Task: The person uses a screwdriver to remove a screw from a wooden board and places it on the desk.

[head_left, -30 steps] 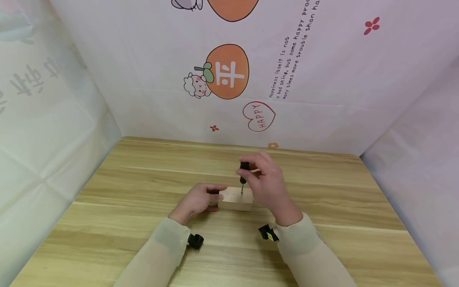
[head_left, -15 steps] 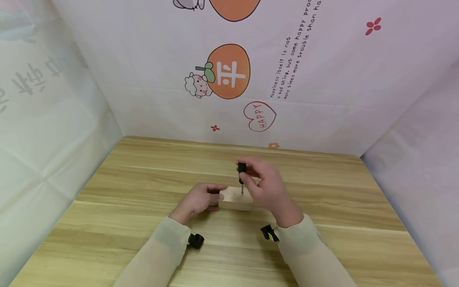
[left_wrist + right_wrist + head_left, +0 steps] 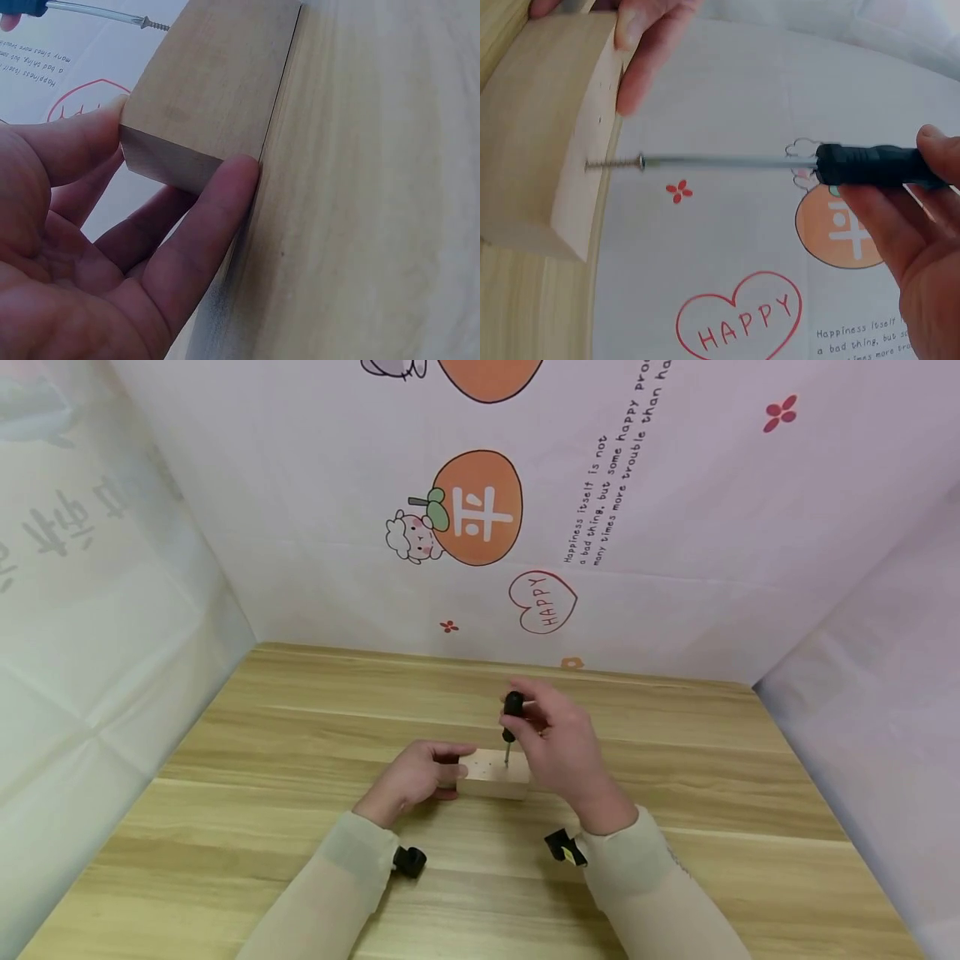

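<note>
A pale wooden block (image 3: 491, 787) lies on the table, with several small holes in its top face. At its left end my left hand (image 3: 411, 777) grips it, thumb on the top edge and fingers around the end and sides. My right hand (image 3: 564, 739) holds a screwdriver (image 3: 870, 165) upright by its dark handle, between thumb and fingers. The screwdriver's tip sits on the head of a screw (image 3: 615, 163). That screw stands out of the block's top face near the right end, much of its thread showing.
The wood-grain table (image 3: 300, 735) reaches back to a white printed cloth (image 3: 337, 568) hung behind it, with more cloth at both sides. A black wrist camera (image 3: 409, 862) sits by the left sleeve, another black camera (image 3: 564, 847) by the right.
My right hand's fingers have shifted around the screwdriver handle, and the handle's top has tilted slightly left, then back right. The left hand and the block stay in place.
</note>
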A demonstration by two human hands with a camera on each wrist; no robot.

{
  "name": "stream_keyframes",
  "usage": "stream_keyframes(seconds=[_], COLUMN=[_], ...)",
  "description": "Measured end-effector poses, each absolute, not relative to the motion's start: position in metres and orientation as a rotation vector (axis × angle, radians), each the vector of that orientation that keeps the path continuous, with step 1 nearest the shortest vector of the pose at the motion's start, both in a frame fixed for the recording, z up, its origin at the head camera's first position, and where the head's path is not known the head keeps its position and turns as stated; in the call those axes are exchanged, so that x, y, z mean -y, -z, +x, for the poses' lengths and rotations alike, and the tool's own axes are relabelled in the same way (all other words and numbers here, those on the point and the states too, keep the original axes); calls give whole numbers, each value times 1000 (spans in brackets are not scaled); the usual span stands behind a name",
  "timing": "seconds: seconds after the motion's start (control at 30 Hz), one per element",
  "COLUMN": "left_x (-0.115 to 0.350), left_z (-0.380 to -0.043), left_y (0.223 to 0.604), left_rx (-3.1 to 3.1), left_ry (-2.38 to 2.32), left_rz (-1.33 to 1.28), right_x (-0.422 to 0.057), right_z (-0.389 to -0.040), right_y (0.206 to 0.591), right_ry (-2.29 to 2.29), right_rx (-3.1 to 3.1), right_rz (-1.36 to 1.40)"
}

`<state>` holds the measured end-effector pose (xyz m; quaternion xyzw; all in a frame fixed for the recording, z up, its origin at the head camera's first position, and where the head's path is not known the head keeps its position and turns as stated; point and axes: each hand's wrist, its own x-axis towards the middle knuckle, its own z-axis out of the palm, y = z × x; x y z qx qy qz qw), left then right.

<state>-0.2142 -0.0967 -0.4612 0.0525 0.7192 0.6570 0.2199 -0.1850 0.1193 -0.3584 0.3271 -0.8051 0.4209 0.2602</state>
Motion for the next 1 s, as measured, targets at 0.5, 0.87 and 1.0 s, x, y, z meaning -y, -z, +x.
stream_keyframes(seconds=[0.5, 0.87, 1.0], left_x=[97, 97, 97], left_z=[-213, -215, -214], left_y=[461, 462, 461], left_rx=[-1965, -1985, -1980], left_ry=[-1827, -1821, -1823], left_rz=[150, 151, 164], right_x=[-115, -120, -119], right_z=[-184, -190, -189], right_y=[361, 360, 362], right_ry=[-1077, -1155, -1182], right_rx=[2151, 2130, 2142], right_rz=[775, 973, 895])
